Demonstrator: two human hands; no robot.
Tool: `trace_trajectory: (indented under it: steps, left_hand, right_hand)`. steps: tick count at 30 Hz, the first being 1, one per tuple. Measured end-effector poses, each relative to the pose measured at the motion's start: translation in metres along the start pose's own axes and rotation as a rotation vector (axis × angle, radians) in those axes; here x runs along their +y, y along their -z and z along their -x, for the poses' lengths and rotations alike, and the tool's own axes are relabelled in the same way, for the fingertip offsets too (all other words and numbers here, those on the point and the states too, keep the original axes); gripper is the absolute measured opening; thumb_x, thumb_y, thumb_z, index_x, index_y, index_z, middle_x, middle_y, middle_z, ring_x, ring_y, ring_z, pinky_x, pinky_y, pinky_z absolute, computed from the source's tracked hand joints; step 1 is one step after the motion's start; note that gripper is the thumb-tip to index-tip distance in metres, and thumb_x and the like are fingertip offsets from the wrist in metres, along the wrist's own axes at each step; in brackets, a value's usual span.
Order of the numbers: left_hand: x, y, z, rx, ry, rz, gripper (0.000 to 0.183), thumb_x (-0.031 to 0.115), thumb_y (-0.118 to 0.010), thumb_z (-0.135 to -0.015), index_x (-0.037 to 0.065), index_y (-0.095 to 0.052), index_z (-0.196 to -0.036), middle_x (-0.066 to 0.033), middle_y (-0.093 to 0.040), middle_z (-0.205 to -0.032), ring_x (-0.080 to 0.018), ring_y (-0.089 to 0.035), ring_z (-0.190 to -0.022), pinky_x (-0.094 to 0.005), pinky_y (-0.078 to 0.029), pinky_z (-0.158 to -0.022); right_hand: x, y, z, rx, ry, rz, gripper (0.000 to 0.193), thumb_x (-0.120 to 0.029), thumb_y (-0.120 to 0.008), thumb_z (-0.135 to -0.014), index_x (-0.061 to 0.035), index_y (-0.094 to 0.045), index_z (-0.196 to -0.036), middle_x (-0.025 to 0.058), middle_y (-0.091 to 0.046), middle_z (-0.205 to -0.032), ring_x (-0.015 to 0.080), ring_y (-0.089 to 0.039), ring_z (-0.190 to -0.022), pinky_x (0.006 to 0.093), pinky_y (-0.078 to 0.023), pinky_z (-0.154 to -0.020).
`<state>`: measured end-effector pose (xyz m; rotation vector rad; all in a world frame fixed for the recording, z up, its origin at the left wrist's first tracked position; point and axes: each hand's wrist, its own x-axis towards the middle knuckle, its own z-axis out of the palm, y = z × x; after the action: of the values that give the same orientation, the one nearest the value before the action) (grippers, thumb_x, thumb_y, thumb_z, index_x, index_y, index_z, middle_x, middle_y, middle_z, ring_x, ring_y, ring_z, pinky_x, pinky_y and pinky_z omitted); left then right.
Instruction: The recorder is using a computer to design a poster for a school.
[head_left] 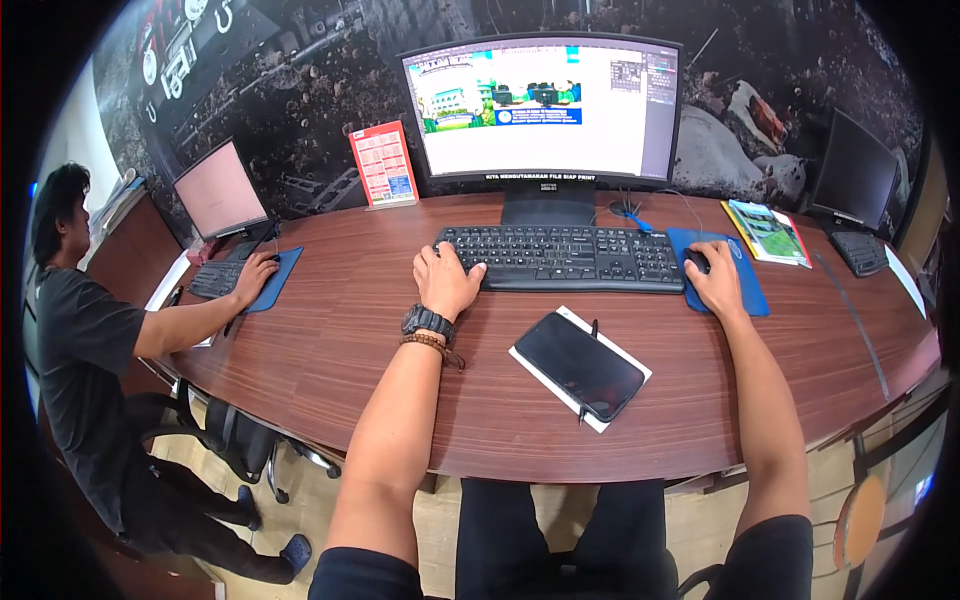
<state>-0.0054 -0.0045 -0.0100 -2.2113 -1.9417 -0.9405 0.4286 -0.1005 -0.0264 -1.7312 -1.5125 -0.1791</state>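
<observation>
My left hand (446,282) rests on the left end of a black keyboard (565,256), its fingers slightly spread and its thumb by the lower keys. A dark watch and a beaded bracelet circle that wrist. To the right of the keyboard, my right hand (720,287) lies over a black mouse (697,261), fingers around it, on a blue mouse pad (753,290). Behind the keyboard stands a wide monitor (630,135) showing a colourful layout with a green building picture in an editing window. Between my forearms a dark smartphone (578,365) lies on white paper (528,360) with a pen (595,326).
A red-framed desk calendar (384,165) stands left of the monitor. Booklets (768,235) and a second dark monitor (858,165) are at the right. On the left, a co-worker (85,330) stands with one hand at another keyboard and screen (220,190). The wooden desk (330,330) curves around me.
</observation>
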Motion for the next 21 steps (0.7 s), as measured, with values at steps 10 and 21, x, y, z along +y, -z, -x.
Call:
trace_trajectory:
  steps: [10,21]
  left_hand:
    - [-0.0001,-0.0029,-0.0003,0.025,-0.03,-0.022,0.063,0.04,-0.073,-0.083,-0.007,-0.054,-0.122,-0.029,-0.05,-0.123,-0.045,-0.044,-0.121,-0.0517,-0.038,-0.105]
    - [0.0065,0.0048,-0.0001,-0.013,0.036,0.015,0.057,0.037,-0.078,-0.081,-0.011,-0.061,-0.107,-0.0255,-0.052,-0.12,-0.0418,-0.048,-0.117,-0.0464,-0.046,-0.1]
  right_hand:
    - [-0.0064,0.0058,0.0014,-0.007,-0.034,0.038,0.034,-0.022,-0.066,-0.082,-0.0081,-0.067,-0.112,0.0147,-0.057,-0.119,0.0357,-0.058,-0.113,0.0434,-0.048,-0.096]
    - [-0.0065,0.0057,0.0012,-0.006,-0.012,0.013,0.034,-0.022,-0.068,-0.083,-0.0068,-0.067,-0.114,0.0159,-0.057,-0.12,0.0361,-0.058,-0.113,0.0427,-0.047,-0.097]
